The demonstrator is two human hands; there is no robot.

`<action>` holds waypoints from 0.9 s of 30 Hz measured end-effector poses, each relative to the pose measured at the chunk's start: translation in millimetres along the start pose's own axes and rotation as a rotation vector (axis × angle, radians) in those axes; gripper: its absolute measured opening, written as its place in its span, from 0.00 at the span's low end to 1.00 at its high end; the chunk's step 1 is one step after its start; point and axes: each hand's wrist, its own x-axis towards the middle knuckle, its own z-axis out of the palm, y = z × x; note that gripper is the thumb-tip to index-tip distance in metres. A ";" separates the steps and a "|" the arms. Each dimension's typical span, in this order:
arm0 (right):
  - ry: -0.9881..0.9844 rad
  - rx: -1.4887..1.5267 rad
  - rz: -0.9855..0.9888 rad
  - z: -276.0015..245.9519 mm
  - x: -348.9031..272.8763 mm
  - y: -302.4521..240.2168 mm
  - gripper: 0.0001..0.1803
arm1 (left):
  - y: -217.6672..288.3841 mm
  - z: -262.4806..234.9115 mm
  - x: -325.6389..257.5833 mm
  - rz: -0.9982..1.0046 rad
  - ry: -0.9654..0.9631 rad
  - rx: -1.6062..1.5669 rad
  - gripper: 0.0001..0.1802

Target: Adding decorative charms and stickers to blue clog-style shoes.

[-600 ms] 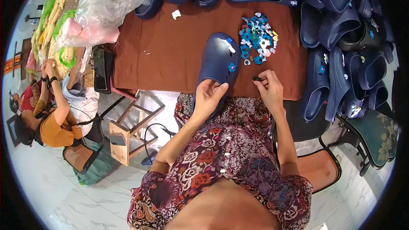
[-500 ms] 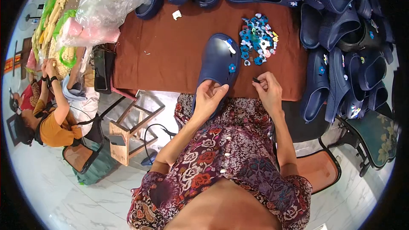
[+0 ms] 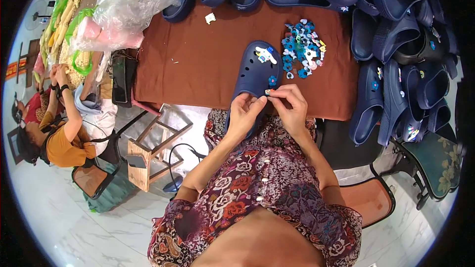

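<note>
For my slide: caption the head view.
Both hands, left hand and right hand, pinch a small charm over a navy clog.

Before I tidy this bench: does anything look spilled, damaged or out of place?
Nothing looks damaged. The small charms lie in a loose scatter on the brown table, and navy clogs are heaped untidily at its right end, some hanging past the edge.

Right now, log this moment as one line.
left hand: on navy clog | right hand: pinching small charm | charm pile: beside clog | surface: brown table
</note>
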 end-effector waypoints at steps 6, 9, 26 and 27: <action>-0.009 0.255 0.180 2.8 -5.8 -2.3 0.07 | -1.2 1.1 -2.2 0.017 0.006 0.040 0.08; -0.013 0.331 0.231 5.3 -8.7 6.4 0.07 | 1.6 1.4 -3.9 0.012 0.017 0.064 0.09; -0.504 0.206 0.167 -28.4 52.0 11.1 0.09 | 0.5 3.1 -2.9 0.078 0.022 0.056 0.07; -0.506 0.207 0.167 -28.6 54.1 11.2 0.09 | 0.8 1.9 -3.5 0.079 0.024 0.056 0.07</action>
